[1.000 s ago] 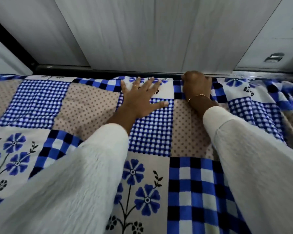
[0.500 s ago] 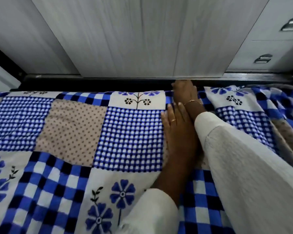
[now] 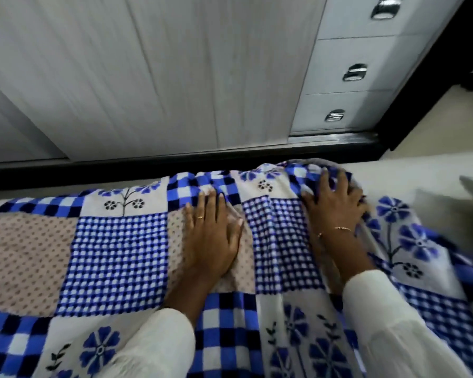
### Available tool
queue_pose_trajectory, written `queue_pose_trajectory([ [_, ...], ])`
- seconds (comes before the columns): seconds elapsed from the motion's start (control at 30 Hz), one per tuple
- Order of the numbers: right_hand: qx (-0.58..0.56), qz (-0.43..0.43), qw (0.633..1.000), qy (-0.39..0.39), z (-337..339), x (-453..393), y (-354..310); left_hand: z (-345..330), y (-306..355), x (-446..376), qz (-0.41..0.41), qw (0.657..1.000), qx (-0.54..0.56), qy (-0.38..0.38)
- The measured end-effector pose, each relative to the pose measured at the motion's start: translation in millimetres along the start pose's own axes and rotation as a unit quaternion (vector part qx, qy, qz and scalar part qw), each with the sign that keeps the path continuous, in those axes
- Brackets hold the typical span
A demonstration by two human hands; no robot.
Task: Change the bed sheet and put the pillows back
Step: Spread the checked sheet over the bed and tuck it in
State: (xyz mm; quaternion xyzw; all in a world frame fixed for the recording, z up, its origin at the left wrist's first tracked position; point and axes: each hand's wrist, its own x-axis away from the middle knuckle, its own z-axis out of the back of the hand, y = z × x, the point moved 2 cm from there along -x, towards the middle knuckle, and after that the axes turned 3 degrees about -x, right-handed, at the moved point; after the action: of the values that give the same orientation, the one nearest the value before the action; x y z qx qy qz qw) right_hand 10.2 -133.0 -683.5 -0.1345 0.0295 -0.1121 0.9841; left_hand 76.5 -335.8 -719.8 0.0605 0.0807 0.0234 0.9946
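The bed sheet (image 3: 115,241), a patchwork of blue checks, dotted beige squares and blue flowers, was spread over the bed and reached its far edge, beside the dark base rail (image 3: 175,162) of the wardrobe (image 3: 148,77). Across the left and middle of the bed it lay flat. Toward the far right corner it was bunched and ridged, and pale mattress (image 3: 393,170) showed bare beyond the cloth there. The sheet was judged to be on but not finished: that corner remained to be drawn out and smoothed. No pillows could be identified with certainty; a pale, blurred shape (image 3: 453,211) at the right edge may have been one, so their return was taken as outstanding.

The left hand (image 3: 210,236) lay palm down on the sheet near the far edge, fingers (image 3: 213,203) straight and close together, pressing the cloth flat. The right hand (image 3: 336,203) was at the bunched corner, fingers (image 3: 324,181) spread and curled into the gathered folds, gripping them.

A white sleeve (image 3: 393,323) covered each forearm. Drawers with metal handles (image 3: 354,72) stood right of the wardrobe door.
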Motion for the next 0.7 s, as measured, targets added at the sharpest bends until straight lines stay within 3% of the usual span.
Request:
queue_pose_trajectory([
  [0.13, 0.022, 0.104, 0.993, -0.053, 13.7, -40.3, 6.5, -2.1, 21.9, -27.8, -0.053, 0.998, 0.023, 0.016],
  [0.23, 0.02, 0.042, 0.999, -0.017, 32.0, -76.4, 13.8, 1.8, 36.0, -51.2, -0.066, 0.995, 0.078, 0.02],
  [0.33, 0.041, 0.071, 0.997, 0.012, 31.1, -97.8, 14.8, -0.4, 42.4, -63.4, -0.069, 0.989, 0.132, 0.027],
  [0.53, 0.047, 0.084, 0.995, 0.021, 0.0, -93.9, 11.3, -12.7, 41.4, -55.4, -0.12, 0.988, 0.061, 0.075],
  [0.7, -0.069, 0.075, 0.994, 0.035, 9.0, -32.5, 22.3, -14.4, 41.7, -54.8, -0.114, 0.993, 0.002, 0.025],
])
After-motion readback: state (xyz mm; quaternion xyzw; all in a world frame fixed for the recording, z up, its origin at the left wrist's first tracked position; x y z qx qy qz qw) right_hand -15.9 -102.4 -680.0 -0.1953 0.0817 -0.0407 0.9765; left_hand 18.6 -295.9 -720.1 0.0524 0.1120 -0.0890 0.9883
